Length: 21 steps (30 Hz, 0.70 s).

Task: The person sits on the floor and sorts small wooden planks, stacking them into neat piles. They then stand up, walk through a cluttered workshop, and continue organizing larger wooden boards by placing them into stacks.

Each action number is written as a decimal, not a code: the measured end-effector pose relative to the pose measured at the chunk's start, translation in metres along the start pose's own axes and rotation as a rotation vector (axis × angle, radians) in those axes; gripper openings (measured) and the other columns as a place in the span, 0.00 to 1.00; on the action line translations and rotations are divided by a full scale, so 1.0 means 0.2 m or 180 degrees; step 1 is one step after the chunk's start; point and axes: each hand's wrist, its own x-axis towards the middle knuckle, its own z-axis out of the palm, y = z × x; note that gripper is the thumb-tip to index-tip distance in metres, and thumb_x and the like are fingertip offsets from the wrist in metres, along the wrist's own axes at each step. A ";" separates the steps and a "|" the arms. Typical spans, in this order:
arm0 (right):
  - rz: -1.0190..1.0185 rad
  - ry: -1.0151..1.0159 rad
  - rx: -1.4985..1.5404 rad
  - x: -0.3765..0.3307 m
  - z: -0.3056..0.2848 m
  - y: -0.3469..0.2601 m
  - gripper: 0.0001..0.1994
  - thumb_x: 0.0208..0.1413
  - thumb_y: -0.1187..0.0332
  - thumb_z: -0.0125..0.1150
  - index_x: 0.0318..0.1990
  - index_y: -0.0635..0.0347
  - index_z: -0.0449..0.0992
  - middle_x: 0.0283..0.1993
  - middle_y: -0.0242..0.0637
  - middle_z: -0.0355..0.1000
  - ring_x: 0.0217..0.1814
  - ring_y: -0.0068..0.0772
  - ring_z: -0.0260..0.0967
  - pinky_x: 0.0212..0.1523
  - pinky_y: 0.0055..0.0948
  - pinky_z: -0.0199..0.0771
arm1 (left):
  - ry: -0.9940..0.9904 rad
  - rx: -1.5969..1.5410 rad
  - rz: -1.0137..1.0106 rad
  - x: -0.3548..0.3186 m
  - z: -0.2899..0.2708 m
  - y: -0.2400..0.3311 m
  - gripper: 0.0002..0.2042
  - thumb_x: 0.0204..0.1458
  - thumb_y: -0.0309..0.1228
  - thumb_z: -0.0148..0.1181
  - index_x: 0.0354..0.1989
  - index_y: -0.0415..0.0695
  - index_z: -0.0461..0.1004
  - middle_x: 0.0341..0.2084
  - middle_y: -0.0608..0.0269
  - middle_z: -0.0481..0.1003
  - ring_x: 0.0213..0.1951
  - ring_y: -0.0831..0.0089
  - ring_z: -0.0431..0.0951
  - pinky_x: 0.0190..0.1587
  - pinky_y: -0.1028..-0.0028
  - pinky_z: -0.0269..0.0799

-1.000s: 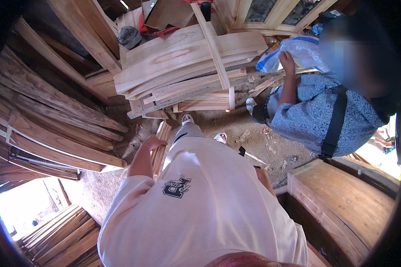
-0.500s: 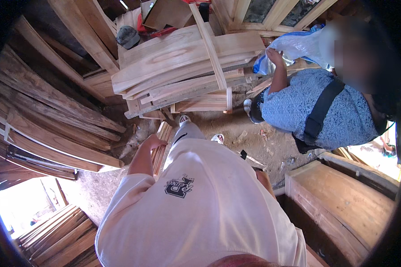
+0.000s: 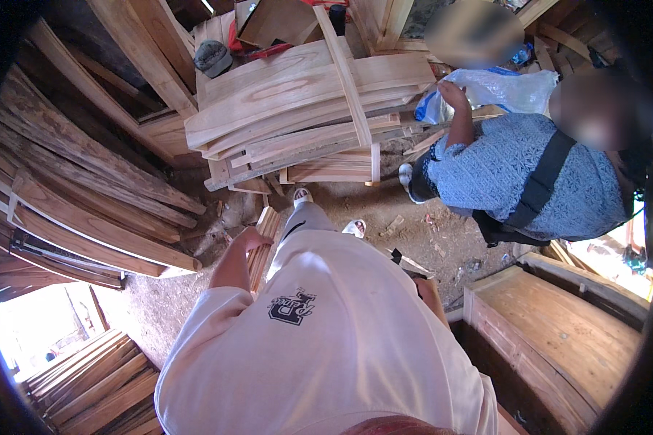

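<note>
My left hand (image 3: 252, 238) is at my left side, its fingers closed over the edge of a small bundle of narrow wooden strips (image 3: 264, 230). The strips stand tilted beside my left leg, their lower ends hidden behind my sleeve and shirt. On my right side only part of the forearm (image 3: 431, 296) shows past the shirt, with a dark band near its end. My right hand itself is hidden. Ahead of my feet is a bench stacked with wide planed boards (image 3: 276, 94), and one narrow batten (image 3: 343, 76) lies across them.
To the right, a co-worker in a blue patterned top (image 3: 508, 170) holds a clear and blue plastic sheet (image 3: 497, 88). Long planks (image 3: 87, 232) lean on the left. A wooden chest (image 3: 559, 326) stands at lower right. Stacked boards (image 3: 98, 384) lie at lower left. Offcuts litter the dirt floor.
The co-worker has leaned slightly to the right, and more of the plastic sheet shows. A blurred shape has appeared at the upper right. My left hand stays on the strips.
</note>
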 end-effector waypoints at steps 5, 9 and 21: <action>-0.0330 -0.0442 0.0158 -0.05 0.02 0.08 0.09 0.44 0.64 0.69 0.23 0.60 0.81 0.22 0.36 0.75 0.19 0.29 0.71 0.23 0.34 0.69 | -0.0239 0.0090 -0.0197 -0.03 -0.04 0.04 0.38 0.34 0.55 0.75 0.40 0.26 0.78 0.39 0.39 0.79 0.41 0.53 0.81 0.46 0.62 0.75; 0.0137 -0.0050 -0.0340 0.00 0.07 0.01 0.10 0.45 0.63 0.68 0.21 0.60 0.80 0.21 0.36 0.75 0.19 0.30 0.71 0.23 0.34 0.69 | -0.0054 -0.0278 0.0088 0.42 0.16 -0.36 0.37 0.34 0.57 0.74 0.39 0.30 0.79 0.38 0.43 0.80 0.40 0.56 0.81 0.45 0.59 0.76; 0.0126 -0.0103 0.0160 0.17 0.22 0.26 0.19 0.51 0.62 0.66 0.13 0.60 0.75 0.12 0.35 0.69 0.12 0.27 0.63 0.17 0.34 0.63 | -0.1164 -0.1064 -0.0291 0.61 0.18 -0.29 0.25 0.48 0.47 0.67 0.43 0.33 0.78 0.28 0.54 0.79 0.30 0.61 0.80 0.35 0.60 0.76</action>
